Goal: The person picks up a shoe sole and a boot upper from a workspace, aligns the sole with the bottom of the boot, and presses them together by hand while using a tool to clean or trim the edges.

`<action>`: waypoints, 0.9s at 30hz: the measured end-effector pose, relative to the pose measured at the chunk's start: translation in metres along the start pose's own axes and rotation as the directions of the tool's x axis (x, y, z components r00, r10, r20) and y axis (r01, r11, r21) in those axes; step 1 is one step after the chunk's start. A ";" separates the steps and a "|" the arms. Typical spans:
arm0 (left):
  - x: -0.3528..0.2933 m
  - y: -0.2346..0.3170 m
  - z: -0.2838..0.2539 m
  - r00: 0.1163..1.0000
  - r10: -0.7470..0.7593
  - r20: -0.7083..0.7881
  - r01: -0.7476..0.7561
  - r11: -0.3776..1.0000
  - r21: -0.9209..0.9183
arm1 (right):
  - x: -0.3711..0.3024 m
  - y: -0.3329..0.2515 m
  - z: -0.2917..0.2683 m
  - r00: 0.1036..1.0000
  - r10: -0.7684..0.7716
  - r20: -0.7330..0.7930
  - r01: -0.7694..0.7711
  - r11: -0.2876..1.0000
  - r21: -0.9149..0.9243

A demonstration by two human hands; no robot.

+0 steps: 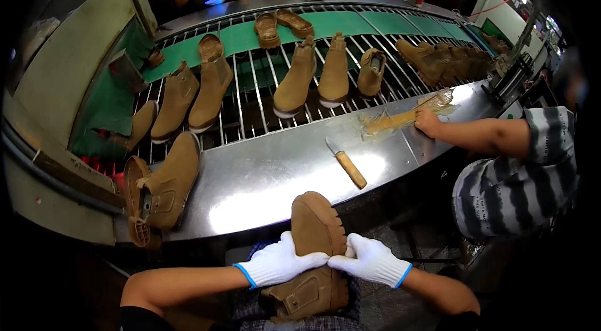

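Note:
A tan ankle boot (pixel 310 221) is in front of me at the lower middle, its toe pointing away from me and its ridged sole turned to the right. My left hand (pixel 282 263), in a white knit glove with a blue cuff, wraps the boot's left side with the thumb lying across it. On the sole side, my right hand (pixel 374 261), gloved alike, pinches at the seam between upper and sole. Both thumbs nearly meet there; anything between the fingertips is too small to make out. Beyond the boot, a wooden-handled knife (pixel 350 169) lies on the metal bench (pixel 250 181).
More tan boots (pixel 164 184) stand at the bench's left end, others (pixel 297 77) on a roller rack (pixel 250 106) with a green belt (pixel 347 23). A co-worker's bare hand (pixel 428 122) touches a glue-smeared strip (pixel 391 123) at right. Two gloved people work across the rack.

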State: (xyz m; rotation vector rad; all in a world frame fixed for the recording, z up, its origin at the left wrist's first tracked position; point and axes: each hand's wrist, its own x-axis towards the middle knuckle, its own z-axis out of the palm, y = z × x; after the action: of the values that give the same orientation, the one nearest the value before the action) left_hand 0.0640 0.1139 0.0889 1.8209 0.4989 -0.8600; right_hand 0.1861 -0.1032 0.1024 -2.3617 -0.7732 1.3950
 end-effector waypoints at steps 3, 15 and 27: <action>0.003 -0.013 0.007 1.000 0.020 -0.024 -0.020 1.000 -0.014 | 0.010 0.048 0.039 0.996 -0.092 0.018 0.085 0.969 0.232; 0.009 -0.054 0.011 0.949 0.312 0.044 -0.193 0.688 -0.700 | 0.028 0.033 0.045 0.958 -0.287 0.019 0.144 0.534 0.833; -0.081 0.036 -0.099 0.469 0.647 -0.601 0.141 0.617 0.775 | 0.075 -0.105 -0.058 0.321 -0.511 -0.797 0.931 0.322 0.169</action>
State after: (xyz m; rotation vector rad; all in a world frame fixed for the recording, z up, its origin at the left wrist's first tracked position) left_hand 0.0674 0.1940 0.1947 3.0235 0.4088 0.3062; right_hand 0.2340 0.0270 0.1294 -1.3202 -0.8766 0.2488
